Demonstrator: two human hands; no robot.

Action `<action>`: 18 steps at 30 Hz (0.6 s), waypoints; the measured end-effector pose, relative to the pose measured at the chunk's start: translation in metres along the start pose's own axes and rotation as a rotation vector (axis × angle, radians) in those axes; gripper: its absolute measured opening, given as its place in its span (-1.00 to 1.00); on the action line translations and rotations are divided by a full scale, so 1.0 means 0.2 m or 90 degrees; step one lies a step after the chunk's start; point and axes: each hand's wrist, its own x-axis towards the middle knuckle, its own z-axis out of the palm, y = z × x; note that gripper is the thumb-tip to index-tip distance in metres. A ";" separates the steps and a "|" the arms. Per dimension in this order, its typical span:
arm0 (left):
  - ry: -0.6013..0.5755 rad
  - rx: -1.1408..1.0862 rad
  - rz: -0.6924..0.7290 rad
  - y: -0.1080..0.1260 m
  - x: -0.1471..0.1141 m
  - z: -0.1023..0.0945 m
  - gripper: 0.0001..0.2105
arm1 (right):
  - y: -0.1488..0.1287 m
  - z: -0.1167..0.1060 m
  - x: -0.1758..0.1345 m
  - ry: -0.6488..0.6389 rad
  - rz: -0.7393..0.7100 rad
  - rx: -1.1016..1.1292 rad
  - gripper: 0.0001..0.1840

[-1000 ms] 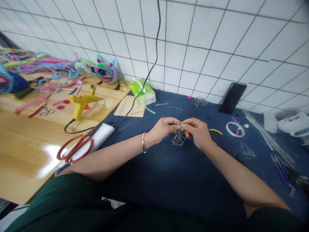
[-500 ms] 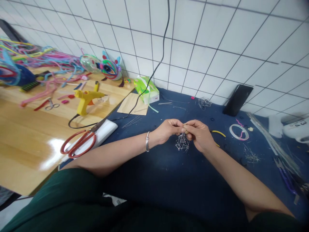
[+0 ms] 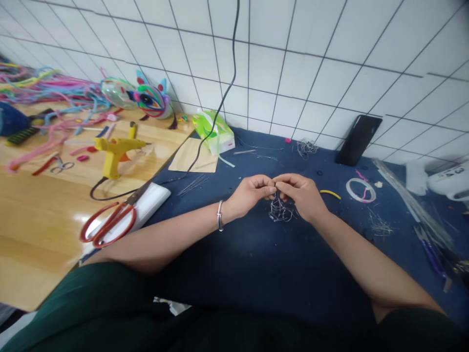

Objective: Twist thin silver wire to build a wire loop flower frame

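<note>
A small openwork tangle of thin silvery wire (image 3: 280, 210) hangs below my fingertips, over the dark blue cloth (image 3: 249, 274). My left hand (image 3: 251, 195) pinches its top between thumb and forefinger, coming from the left with a silver bangle on the wrist. Meeting it tip to tip, my right hand (image 3: 302, 195) also closes thumb and forefinger on the wire's upper end. The exact spot they grip is hidden by the fingers. Just right of the right hand lies a yellow curved handle (image 3: 330, 194), partly covered.
Red-handled scissors (image 3: 110, 225) rest on a white block at left, near a yellow glue gun (image 3: 116, 151). A tissue pack (image 3: 214, 131) stands at the back, with a black cable (image 3: 229, 88) passing before it. A phone (image 3: 358, 140) leans on the wall; purple-handled pliers (image 3: 432, 254) lie right.
The wire tangle has turned in my fingers and its loops now spread more to the right. Both hands stay pinched together. The whole view has shifted slightly.
</note>
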 end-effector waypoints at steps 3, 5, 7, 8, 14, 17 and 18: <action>-0.002 -0.003 0.034 0.02 0.00 0.00 -0.87 | -0.04 -0.03 -0.01 0.024 -0.053 -0.074 -0.81; 0.000 -0.004 0.052 0.03 0.01 -0.01 -0.87 | -0.06 -0.05 -0.02 0.033 -0.089 -0.170 -0.87; 0.008 -0.006 0.068 0.04 0.01 -0.01 -0.88 | -0.07 -0.06 -0.02 0.019 -0.130 -0.273 -0.91; 0.011 -0.007 0.074 0.04 0.01 -0.01 -0.88 | -0.08 -0.06 -0.02 0.008 -0.152 -0.311 -0.92; 0.036 -0.006 0.096 0.02 0.01 0.00 -0.89 | -0.06 -0.02 -0.04 0.015 -0.214 -0.382 -0.93; 0.051 0.003 0.100 0.01 0.00 0.01 -0.88 | -0.05 0.00 -0.04 0.041 -0.178 -0.386 -0.92; 0.054 0.007 0.101 0.01 0.00 0.02 -0.88 | -0.05 -0.01 -0.04 0.046 -0.163 -0.384 -0.92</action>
